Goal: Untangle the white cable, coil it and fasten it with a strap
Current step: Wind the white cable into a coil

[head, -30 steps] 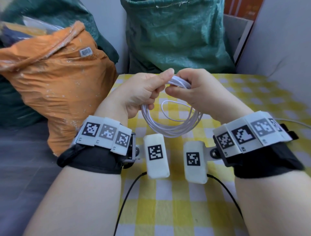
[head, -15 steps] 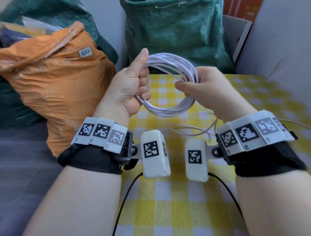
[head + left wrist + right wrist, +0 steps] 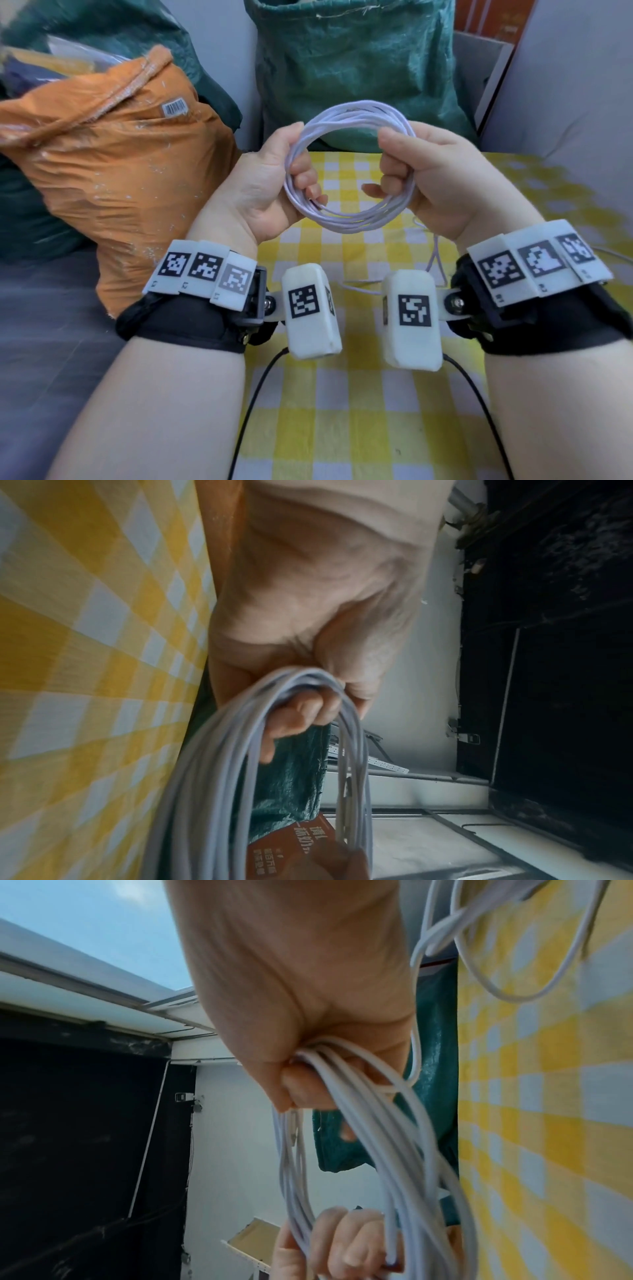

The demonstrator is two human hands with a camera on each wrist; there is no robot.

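At the far left an orange sack [image 3: 102,161] leans beside the table, with a green sack [image 3: 352,65] behind our hands. Our left hand [image 3: 263,185] has its fingers curled round the left side of the white cable [image 3: 349,222], thumb up along the strands; the left wrist view confirms the bundle passing through that closed fist. The cable stands as a nearly round coil of several turns, held up in the air above the yellow checked tablecloth [image 3: 359,411]. Our right hand [image 3: 435,185] grips the coil's right side, fingers wrapped round the strands and thumb on top.

We judge the untangling done and the coiling close to finished: a loose tail [image 3: 436,260] hangs from the right hand down to the cloth. Next we would need to gather that tail into the coil, then hold the bundle with one hand while the other fetches a strap. We see no strap in any view.
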